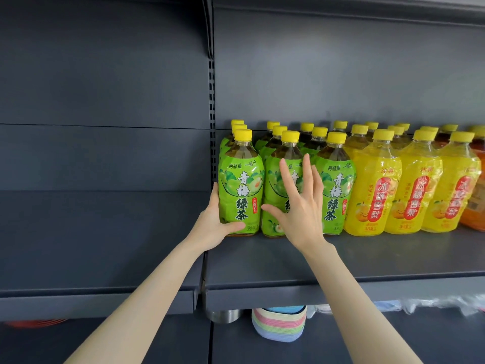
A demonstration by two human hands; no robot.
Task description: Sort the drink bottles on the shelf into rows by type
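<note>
Status: mostly sorted, as far as visible. Centre of frame, on the dark grey metal shelf point(367, 258): three front-to-back rows of green-label plastic tea bottles point(334, 190) with yellow caps, tight against the shelf's left upright. Right of them are rows of yellow-label plastic pear drink bottles point(372, 190), same yellow caps. Far right edge: an orange-label bottle point(475, 203), cut off by the frame.

Left hand point(217, 222) grips the front-left green-label bottle point(241, 190) low on its body, thumb across the front near the base, fingers round the left side. The bottle stands upright on the shelf, just beside its neighbour. Right hand point(301, 203) is wide, fingers spread, holding nothing, in front of the middle green-label bottle point(275, 185); can't tell if it touches.

Judgement: green block looks done bar squaring up this front bottle. Left to check: the back of the yellow rows, where a darker-liquid bottle point(446, 139) shows behind them. Its type is unreadable, so it may be out of place. Anything past the right edge is unseen.

Bottom centre, under the shelf: a pastel striped woven basket point(278, 324) and a steel pot point(223, 315). Not part of the job.
</note>
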